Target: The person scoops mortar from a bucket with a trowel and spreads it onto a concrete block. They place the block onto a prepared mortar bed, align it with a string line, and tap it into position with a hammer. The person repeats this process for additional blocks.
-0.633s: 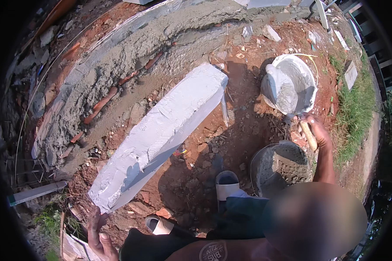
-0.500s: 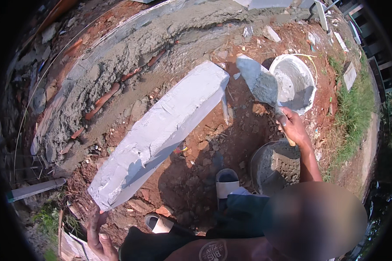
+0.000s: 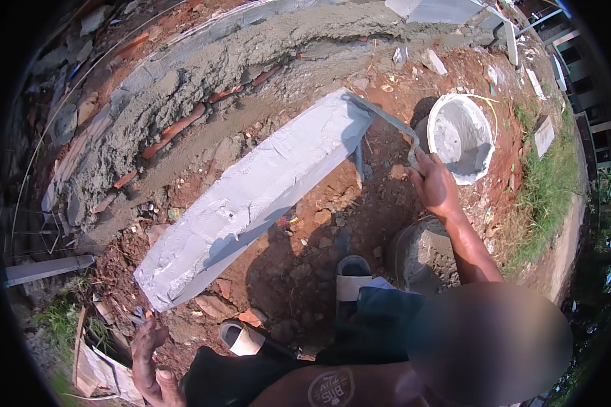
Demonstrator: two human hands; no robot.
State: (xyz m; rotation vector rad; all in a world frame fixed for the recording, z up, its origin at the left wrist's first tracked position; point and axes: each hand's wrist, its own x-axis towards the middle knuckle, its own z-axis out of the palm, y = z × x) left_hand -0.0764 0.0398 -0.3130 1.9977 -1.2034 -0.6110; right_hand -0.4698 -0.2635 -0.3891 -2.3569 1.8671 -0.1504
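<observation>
Right hand (image 3: 436,186): gripping trowel (image 3: 387,117) at beam (image 3: 251,186), 1 o'clock end; apparently coating; level stroke called for. Left hand (image 3: 151,366): open.

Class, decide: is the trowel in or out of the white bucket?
Out: the right hand holds the trowel clear of the white bucket, at one end of the pale block.

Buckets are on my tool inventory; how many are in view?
2: a white bucket beyond the right hand, and a grey bucket below it, partly covered by the right forearm. More could be hidden.
</observation>
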